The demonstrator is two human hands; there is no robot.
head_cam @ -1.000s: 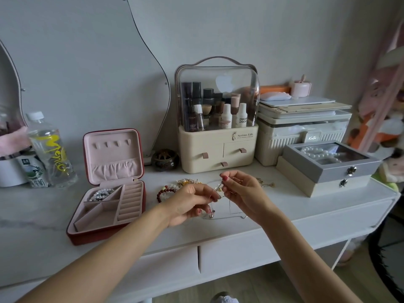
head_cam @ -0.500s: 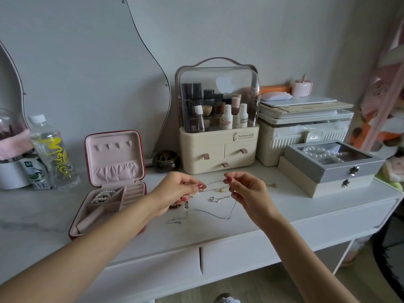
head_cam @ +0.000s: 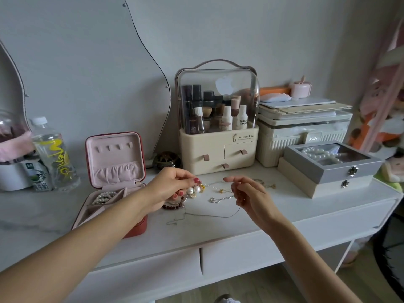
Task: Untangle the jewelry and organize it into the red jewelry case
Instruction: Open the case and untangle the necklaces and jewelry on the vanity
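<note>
At the counter's [head_cam: 65,224] left, the red square jewelry case with pink lining [head_cam: 113,184] stands open, a pearl strand [head_cam: 103,197] in its back compartment. Your left hand [head_cam: 168,189] pinches a thin chain with two white pearls [head_cam: 194,190] above the tangled silver and gold jewelry [head_cam: 218,199]. Your right hand [head_cam: 249,194], fingers loosely curled, pinches a fine silver chain [head_cam: 209,215] trailing onto the counter.

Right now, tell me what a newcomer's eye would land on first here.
First, the two hands at the middle of the white vanity top: the left hand pinches a pearl piece, the right hand holds a thin chain. Next, the red jewelry case open at the left, pearls in a back compartment. Behind stands the clear-lidded cosmetics organizer.
</note>
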